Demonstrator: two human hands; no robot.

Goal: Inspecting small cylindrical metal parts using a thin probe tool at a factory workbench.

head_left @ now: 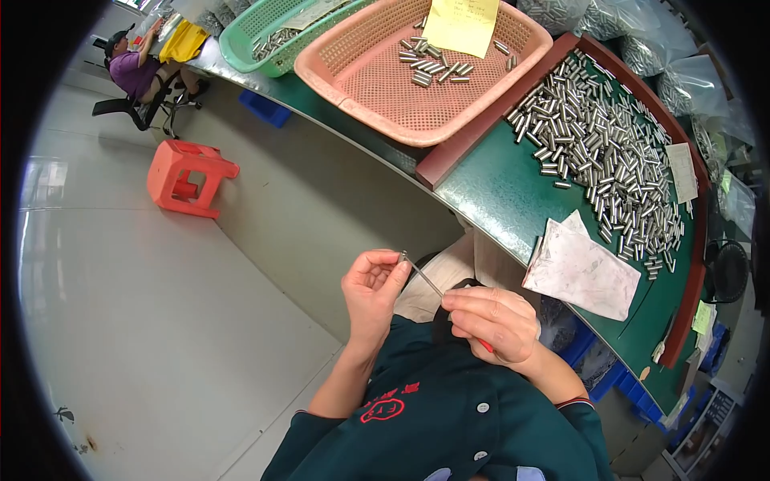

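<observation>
In front of my body, my left hand [371, 290] is closed, pinching a small metal piece [403, 256] between thumb and fingertips. My right hand [495, 322] grips a thin, straight metal-shafted tool [426, 279] with a red handle end showing below the fingers. The tool's tip meets the small piece at my left fingertips; whether it is inside or only touching it, I cannot tell. On the green tabletop [489, 188] to the right lies a big heap of short metal cylinders [601, 144]. A stained whitish cloth [584, 268] rests near the table's edge.
A pink mesh basket [385, 120] holds several cylinders and a yellow note [461, 26]. Beside it stands a green basket [241, 44]. Reddish-brown strips [461, 148] border the heap. Bags of metal parts [690, 84] line the back. A red stool [188, 178] and a seated person [132, 74] are left.
</observation>
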